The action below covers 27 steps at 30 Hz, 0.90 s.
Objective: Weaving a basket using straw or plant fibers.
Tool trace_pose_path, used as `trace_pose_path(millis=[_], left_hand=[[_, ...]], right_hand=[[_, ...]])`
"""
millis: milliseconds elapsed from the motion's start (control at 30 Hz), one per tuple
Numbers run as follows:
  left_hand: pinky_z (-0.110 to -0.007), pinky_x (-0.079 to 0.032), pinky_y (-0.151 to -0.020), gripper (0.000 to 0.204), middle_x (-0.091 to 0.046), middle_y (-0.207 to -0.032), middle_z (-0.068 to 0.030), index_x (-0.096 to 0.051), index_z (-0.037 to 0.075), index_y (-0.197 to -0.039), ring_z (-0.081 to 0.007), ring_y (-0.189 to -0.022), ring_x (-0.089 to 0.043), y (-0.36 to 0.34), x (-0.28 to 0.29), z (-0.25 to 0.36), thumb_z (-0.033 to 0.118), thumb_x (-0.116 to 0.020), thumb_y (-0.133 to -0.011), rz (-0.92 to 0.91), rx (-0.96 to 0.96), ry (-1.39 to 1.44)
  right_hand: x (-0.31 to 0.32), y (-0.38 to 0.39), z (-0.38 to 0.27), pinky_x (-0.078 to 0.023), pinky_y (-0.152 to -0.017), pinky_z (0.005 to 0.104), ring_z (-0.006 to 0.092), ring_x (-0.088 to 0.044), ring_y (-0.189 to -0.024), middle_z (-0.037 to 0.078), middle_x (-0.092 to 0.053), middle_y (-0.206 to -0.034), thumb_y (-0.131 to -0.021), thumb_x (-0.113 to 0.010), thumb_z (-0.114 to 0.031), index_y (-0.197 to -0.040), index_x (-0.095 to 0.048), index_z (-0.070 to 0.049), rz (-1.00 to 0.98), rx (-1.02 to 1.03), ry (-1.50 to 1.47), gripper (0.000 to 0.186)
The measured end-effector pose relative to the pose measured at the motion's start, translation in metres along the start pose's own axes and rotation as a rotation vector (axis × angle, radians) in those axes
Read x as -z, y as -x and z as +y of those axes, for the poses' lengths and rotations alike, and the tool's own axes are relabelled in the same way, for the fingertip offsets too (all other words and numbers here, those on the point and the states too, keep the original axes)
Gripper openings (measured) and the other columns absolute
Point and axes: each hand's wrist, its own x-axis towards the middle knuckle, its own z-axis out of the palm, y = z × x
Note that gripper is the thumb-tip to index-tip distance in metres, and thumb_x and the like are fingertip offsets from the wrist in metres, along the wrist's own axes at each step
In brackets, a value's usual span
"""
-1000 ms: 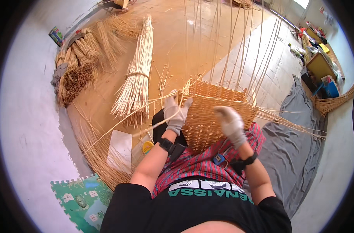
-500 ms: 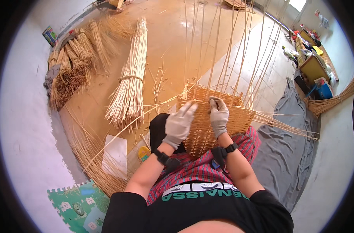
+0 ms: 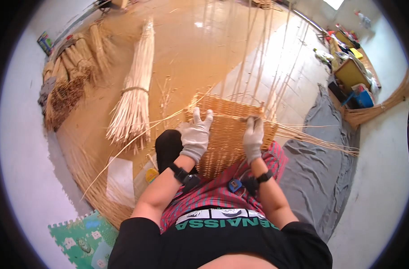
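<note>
A partly woven wicker basket rests on my lap, tilted, with long upright stakes rising from its far side. Gloved in white, my left hand lies against the basket's left part, two fingers stretched up and spread near the rim. My right hand, also gloved, is closed on the rim near the right corner. A long loose wicker strand runs from the basket's upper left toward the floor at left. More strands stick out from the right side.
A tied bundle of pale rods lies on the floor ahead to the left. Darker bundles line the left wall. A grey cloth spreads at right, near a blue container. A blue tape measure sits on my lap.
The view has shifted, so the surroundings sit further left. My left fingers have turned from slanting rightward to pointing up. The basket's woven front faces me more fully.
</note>
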Motion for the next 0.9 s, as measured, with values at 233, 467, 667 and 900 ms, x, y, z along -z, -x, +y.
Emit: trace_pose_path(millis=[233, 467, 667, 900], left_hand=[[-0.046, -0.052, -0.090, 0.092, -0.042, -0.151, -0.0250, -0.024, 0.033, -0.162, -0.0355, -0.104, -0.069, -0.010, -0.005, 0.066, 0.029, -0.075, -0.087, -0.089, -0.214, 0.304], [-0.042, -0.055, -0.079, 0.080, -0.043, -0.150, -0.0266, -0.018, 0.032, -0.164, -0.0334, -0.088, -0.069, -0.011, -0.021, 0.079, 0.026, -0.060, -0.097, 0.071, -0.235, -0.083], [-0.046, -0.056, -0.083, 0.081, -0.043, -0.150, -0.0237, -0.023, 0.041, -0.162, -0.0347, -0.090, -0.070, -0.010, -0.023, 0.078, 0.028, -0.065, -0.093, 0.076, -0.181, 0.101], [-0.050, -0.056, -0.086, 0.080, -0.043, -0.151, -0.0223, -0.032, 0.036, -0.159, -0.0408, -0.097, -0.069, -0.024, -0.001, 0.107, 0.014, -0.064, -0.090, 0.416, -0.504, 0.031]], right_hand=[[0.000, -0.073, -0.013, -0.054, -0.089, 0.0436, 0.0351, -0.068, -0.106, 0.016, -0.070, -0.118, -0.097, -0.062, -0.011, -0.161, -0.031, -0.021, 0.052, 0.633, 0.866, 0.072], [0.058, -0.034, -0.035, -0.057, -0.072, 0.0473, 0.0373, -0.073, -0.086, 0.023, -0.071, -0.116, -0.100, -0.063, -0.020, -0.165, -0.004, -0.025, -0.423, 0.124, 1.057, 0.089], [0.045, -0.077, -0.042, -0.056, -0.078, 0.0411, 0.0314, -0.073, -0.086, 0.020, -0.074, -0.105, -0.100, -0.059, -0.016, -0.164, -0.013, -0.016, -0.453, 0.144, 0.256, 0.078], [0.148, -0.033, 0.007, -0.055, -0.079, 0.0359, 0.0227, -0.073, -0.082, 0.008, -0.077, -0.094, -0.100, -0.059, -0.011, -0.139, -0.055, -0.014, 0.063, 0.142, 0.463, 0.040]])
